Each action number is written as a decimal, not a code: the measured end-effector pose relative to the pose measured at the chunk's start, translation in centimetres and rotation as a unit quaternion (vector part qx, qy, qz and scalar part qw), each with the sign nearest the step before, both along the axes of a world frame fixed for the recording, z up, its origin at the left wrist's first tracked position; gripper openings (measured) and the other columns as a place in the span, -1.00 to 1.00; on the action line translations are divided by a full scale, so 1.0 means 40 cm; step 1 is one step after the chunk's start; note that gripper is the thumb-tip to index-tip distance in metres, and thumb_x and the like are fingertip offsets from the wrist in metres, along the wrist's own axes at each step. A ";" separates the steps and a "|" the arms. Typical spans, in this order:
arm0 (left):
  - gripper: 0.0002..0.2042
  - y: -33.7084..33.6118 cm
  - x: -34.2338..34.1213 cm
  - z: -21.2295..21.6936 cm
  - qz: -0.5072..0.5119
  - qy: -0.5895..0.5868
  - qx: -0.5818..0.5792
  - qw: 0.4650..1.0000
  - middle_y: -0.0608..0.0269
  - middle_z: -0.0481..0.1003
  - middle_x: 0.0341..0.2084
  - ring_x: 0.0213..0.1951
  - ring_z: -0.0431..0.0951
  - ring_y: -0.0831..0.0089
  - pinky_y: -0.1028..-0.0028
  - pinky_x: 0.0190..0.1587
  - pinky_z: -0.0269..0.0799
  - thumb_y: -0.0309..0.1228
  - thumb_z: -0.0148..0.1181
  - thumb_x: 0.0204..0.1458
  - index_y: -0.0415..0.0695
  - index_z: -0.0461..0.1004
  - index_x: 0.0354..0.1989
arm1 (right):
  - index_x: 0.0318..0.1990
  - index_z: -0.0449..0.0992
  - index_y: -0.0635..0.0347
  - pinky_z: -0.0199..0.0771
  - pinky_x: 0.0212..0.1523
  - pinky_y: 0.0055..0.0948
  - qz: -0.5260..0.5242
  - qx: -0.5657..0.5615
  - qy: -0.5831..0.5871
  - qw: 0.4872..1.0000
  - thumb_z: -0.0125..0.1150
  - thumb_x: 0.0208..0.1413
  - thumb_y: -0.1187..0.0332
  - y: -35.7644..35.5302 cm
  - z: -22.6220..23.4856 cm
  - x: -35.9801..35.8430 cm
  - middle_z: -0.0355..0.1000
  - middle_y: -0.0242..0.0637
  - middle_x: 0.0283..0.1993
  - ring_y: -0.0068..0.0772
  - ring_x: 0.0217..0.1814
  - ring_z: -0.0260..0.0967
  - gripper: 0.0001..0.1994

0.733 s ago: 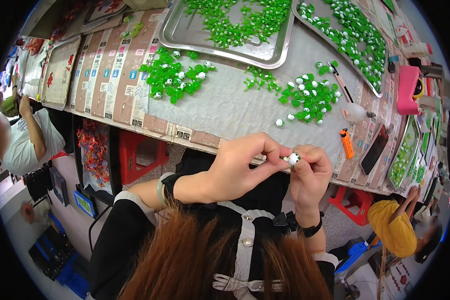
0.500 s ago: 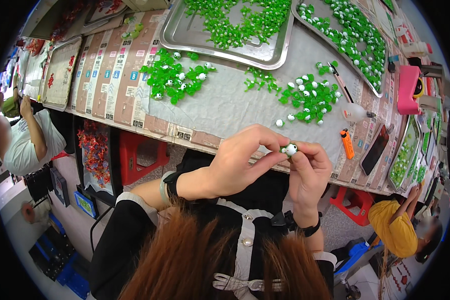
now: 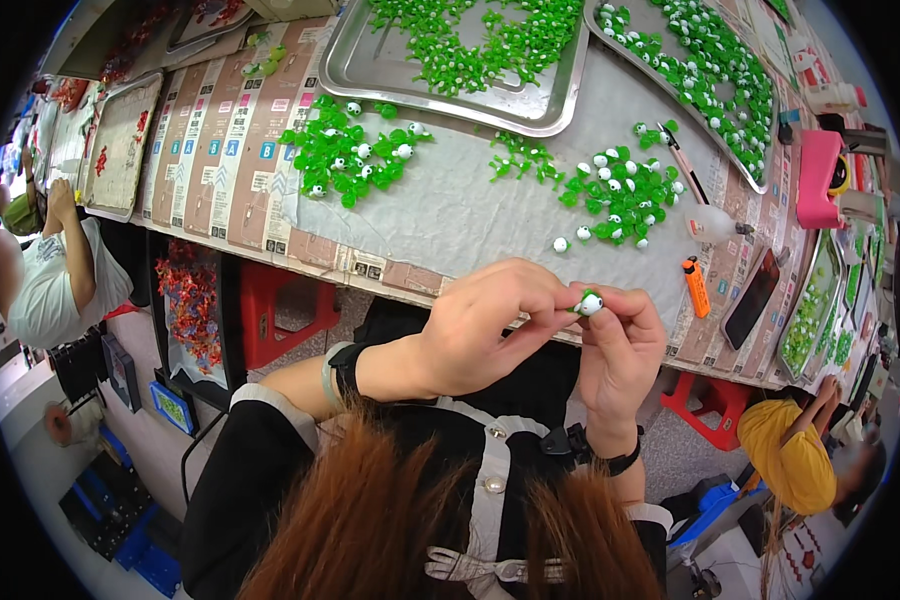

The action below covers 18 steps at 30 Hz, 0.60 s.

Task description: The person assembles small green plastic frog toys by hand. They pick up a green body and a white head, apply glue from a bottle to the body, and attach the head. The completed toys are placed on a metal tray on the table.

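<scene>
Green and white, a small round-headed piece [image 3: 591, 304] is held up near the front edge of the table [image 3: 202, 205]. The right hand [image 3: 618, 358] pinches it by thumb and forefinger; the left hand [image 3: 485, 318] has its fingertips at its left side, but whether they grip, one cannot tell. If the pinch loosens, its smooth roundness could make it slip.
</scene>
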<state>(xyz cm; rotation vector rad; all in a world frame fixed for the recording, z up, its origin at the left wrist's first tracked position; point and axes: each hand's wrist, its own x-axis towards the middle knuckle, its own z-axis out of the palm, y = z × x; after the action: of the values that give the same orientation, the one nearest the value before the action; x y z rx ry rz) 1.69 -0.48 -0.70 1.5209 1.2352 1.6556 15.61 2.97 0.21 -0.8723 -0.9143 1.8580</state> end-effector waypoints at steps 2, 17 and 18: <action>-0.78 0.000 0.000 0.005 -0.004 -0.002 -0.010 1.000 0.13 0.40 -0.53 -0.44 0.44 0.34 0.47 -0.42 0.38 -0.73 0.13 -0.32 -0.21 0.23 -0.55 | -0.37 0.31 0.38 0.30 -0.18 -0.48 0.004 0.027 -0.021 0.999 -0.04 -0.12 0.64 0.002 0.002 0.003 0.34 -0.06 -0.29 -0.36 -0.22 0.31 -0.89; -0.79 0.005 0.007 0.021 -0.038 -0.203 -0.187 0.960 0.12 0.38 -0.43 -0.35 0.39 0.40 0.54 -0.32 0.32 -0.73 0.08 -0.28 -0.26 0.31 -0.41 | -0.32 0.31 0.37 0.27 -0.22 -0.59 -0.026 0.202 -0.135 0.970 0.01 -0.18 0.69 0.010 -0.002 -0.002 0.25 -0.13 -0.22 -0.48 -0.22 0.25 -0.80; -0.79 0.003 0.005 0.016 -0.042 -0.175 -0.170 0.969 0.12 0.38 -0.43 -0.36 0.40 0.40 0.55 -0.33 0.32 -0.73 0.08 -0.28 -0.26 0.31 -0.42 | -0.32 0.31 0.37 0.27 -0.21 -0.59 -0.032 0.227 -0.139 0.963 0.01 -0.19 0.70 0.009 -0.003 -0.002 0.24 -0.12 -0.21 -0.47 -0.21 0.25 -0.80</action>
<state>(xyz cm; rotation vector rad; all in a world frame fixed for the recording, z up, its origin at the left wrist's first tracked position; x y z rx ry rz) 1.88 -0.35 -0.07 1.0083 1.1687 1.4856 15.52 3.34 0.09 -0.8691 -1.4017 1.4027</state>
